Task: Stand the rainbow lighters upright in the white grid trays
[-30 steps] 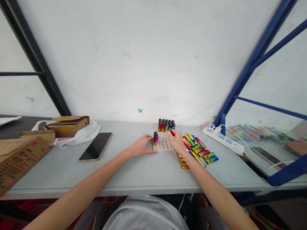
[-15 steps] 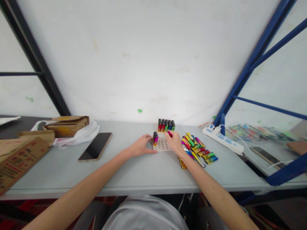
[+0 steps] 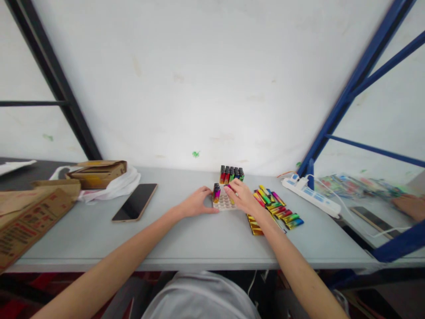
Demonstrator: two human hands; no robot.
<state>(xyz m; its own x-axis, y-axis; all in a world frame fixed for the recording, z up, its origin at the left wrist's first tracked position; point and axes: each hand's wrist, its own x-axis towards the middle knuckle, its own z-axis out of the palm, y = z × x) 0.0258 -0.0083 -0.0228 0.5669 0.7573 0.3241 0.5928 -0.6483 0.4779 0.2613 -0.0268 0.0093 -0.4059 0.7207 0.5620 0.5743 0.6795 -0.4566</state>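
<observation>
Here's the right hand [image 3: 245, 196], fingertips pinched on a pink-and-yellow lighter [image 3: 229, 186] over the right part of the white holed tray [image 3: 223, 204]; whether its foot sits in a hole, I can't tell! Best play, I'd judge: hold it plumb, line it up with a hole, press straight down. Over at the tray's left edge, the left hand [image 3: 195, 203], thumb and fingers apart, thumb by the near corner; a light brace there should stop any skid. Careful of the standing lighters [image 3: 216, 193] at the tray's left end, easy to knock! Behind the tray, an upright block of black-topped lighters [image 3: 231, 174]; right of it, loose metallic lighters [image 3: 292, 220] lying flat; left, a smartphone [image 3: 135, 203].
</observation>
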